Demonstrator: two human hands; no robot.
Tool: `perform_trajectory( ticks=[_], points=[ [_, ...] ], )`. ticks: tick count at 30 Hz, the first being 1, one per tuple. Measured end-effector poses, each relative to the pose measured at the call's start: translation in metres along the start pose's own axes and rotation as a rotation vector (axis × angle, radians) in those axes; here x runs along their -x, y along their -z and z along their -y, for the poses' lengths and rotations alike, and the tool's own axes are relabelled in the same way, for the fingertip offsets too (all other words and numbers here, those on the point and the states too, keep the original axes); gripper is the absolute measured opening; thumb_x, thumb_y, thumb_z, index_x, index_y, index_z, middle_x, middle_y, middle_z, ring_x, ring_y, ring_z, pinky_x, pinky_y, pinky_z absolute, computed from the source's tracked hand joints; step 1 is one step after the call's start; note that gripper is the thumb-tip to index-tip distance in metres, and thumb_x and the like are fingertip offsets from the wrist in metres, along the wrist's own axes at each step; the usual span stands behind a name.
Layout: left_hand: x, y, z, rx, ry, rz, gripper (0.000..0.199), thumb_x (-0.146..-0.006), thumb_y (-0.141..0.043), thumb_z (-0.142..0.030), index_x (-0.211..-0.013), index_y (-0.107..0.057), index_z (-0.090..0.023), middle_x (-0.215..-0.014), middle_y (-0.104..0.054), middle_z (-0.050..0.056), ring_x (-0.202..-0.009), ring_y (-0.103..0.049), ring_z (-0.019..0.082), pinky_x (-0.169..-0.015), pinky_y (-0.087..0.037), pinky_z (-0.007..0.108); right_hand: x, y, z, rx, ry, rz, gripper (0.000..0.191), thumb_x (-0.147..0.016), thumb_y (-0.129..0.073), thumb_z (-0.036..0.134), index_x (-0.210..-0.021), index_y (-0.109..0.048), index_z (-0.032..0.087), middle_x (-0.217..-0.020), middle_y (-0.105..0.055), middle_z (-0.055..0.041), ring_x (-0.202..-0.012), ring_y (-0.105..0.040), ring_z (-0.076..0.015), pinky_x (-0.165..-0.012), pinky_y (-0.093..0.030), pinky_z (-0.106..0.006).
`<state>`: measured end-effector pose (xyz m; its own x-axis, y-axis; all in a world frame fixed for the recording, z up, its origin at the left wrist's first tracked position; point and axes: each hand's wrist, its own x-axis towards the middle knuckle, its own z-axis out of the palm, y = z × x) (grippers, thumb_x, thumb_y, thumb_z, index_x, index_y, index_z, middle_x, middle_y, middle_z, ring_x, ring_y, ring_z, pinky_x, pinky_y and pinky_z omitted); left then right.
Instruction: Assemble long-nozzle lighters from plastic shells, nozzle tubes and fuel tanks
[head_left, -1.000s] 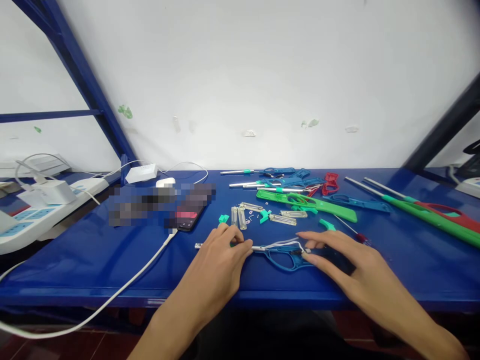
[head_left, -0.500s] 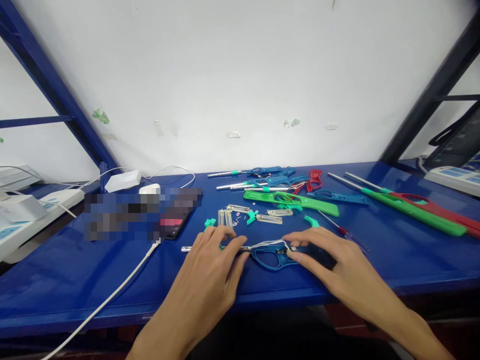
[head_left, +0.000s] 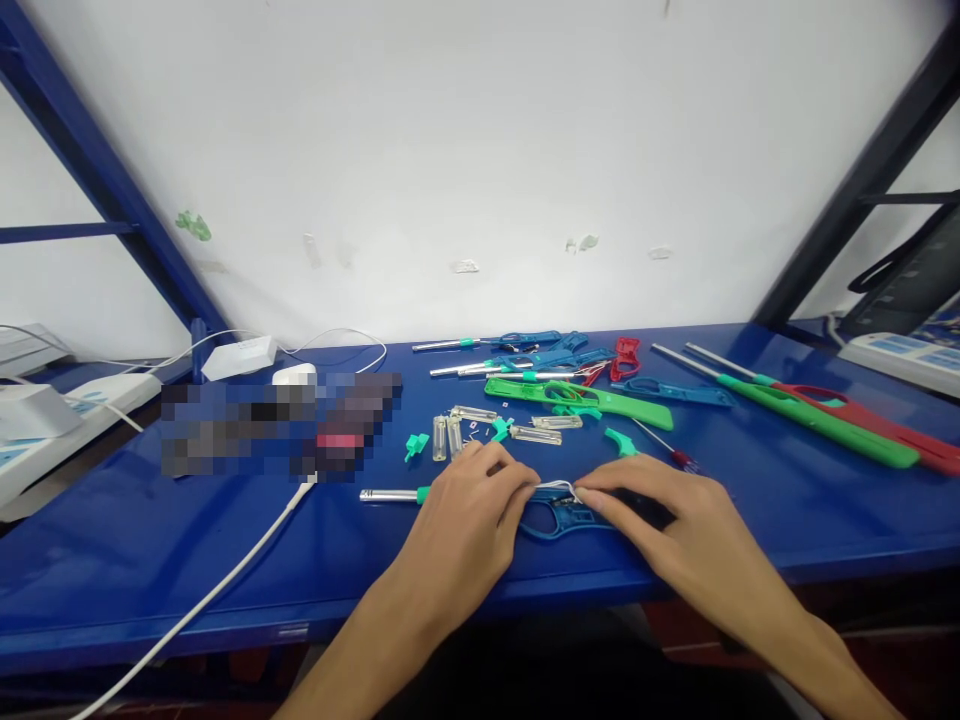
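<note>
Far left, a white power strip [head_left: 124, 402], an adapter [head_left: 34, 412] plugged in. Then a metal tube [head_left: 390, 496] lying on the blue worktop [head_left: 255, 540], partly under the left hand [head_left: 469, 515]; beyond, clear slim tanks [head_left: 439, 438], contents too small to tell. Left fingertips [head_left: 531, 480] together at white wires [head_left: 555, 484], grip impossible to tell. Just right, an open blue handle shell [head_left: 589, 517], wires along its upper edge; right hand [head_left: 679, 520] pinched on these, thumb to forefinger. Far right, a green lighter [head_left: 825, 425] beside a red lighter [head_left: 892, 428].
</note>
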<state>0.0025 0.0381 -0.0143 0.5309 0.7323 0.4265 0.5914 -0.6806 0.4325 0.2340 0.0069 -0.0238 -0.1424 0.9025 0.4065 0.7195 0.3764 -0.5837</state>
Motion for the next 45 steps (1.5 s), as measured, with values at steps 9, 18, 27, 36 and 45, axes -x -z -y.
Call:
perform_trajectory(
  ticks=[9,18,27,36,45],
  points=[
    [0.003,-0.003,-0.001,-0.148,-0.045,0.021,0.025,-0.106,-0.046,-0.008,-0.112,-0.069,-0.018,-0.102,-0.064,0.006,-0.093,-0.061,0.023,-0.084,-0.052,0.038,-0.001,-0.002,-0.007,-0.053,0.024,-0.02,0.014,-0.093,-0.074,0.044,-0.094,-0.081,0.032,-0.099,-0.082,0.0016,-0.092,-0.077,-0.023,-0.088,-0.059,-0.035],
    [0.003,-0.005,-0.003,-0.158,-0.021,0.081,0.024,-0.103,-0.044,-0.004,-0.108,-0.062,-0.018,-0.105,-0.063,0.005,-0.097,-0.061,0.023,-0.088,-0.054,0.039,0.003,-0.006,-0.01,0.022,0.165,-0.062,0.011,-0.098,-0.069,0.033,-0.097,-0.08,0.032,-0.099,-0.081,0.0032,-0.094,-0.075,-0.0198,-0.088,-0.058,-0.033],
    [0.005,-0.007,-0.002,-0.128,-0.057,0.025,0.027,-0.106,-0.044,-0.011,-0.119,-0.068,-0.016,-0.105,-0.065,0.008,-0.096,-0.061,0.025,-0.084,-0.055,0.042,0.003,-0.004,-0.005,0.087,0.177,-0.024,0.012,-0.101,-0.065,0.036,-0.1,-0.076,0.033,-0.102,-0.079,0.0044,-0.096,-0.073,-0.0195,-0.095,-0.054,-0.037],
    [0.027,0.039,0.003,-0.007,0.123,0.001,0.021,-0.104,-0.056,-0.019,-0.116,-0.072,-0.024,-0.114,-0.069,0.004,-0.106,-0.065,0.022,-0.097,-0.052,0.04,0.005,-0.004,-0.007,0.061,0.144,-0.013,0.013,-0.1,-0.065,0.038,-0.1,-0.078,0.035,-0.104,-0.079,0.004,-0.098,-0.074,-0.02,-0.092,-0.056,-0.035],
    [0.034,0.039,0.013,0.036,0.185,0.11,0.023,-0.106,-0.056,-0.02,-0.109,-0.077,-0.029,-0.112,-0.071,0.0,-0.1,-0.068,0.019,-0.094,-0.054,0.035,0.004,-0.004,-0.007,0.085,0.166,-0.034,0.013,-0.1,-0.066,0.041,-0.1,-0.078,0.036,-0.103,-0.08,0.004,-0.096,-0.075,-0.0202,-0.089,-0.058,-0.035]
  ],
)
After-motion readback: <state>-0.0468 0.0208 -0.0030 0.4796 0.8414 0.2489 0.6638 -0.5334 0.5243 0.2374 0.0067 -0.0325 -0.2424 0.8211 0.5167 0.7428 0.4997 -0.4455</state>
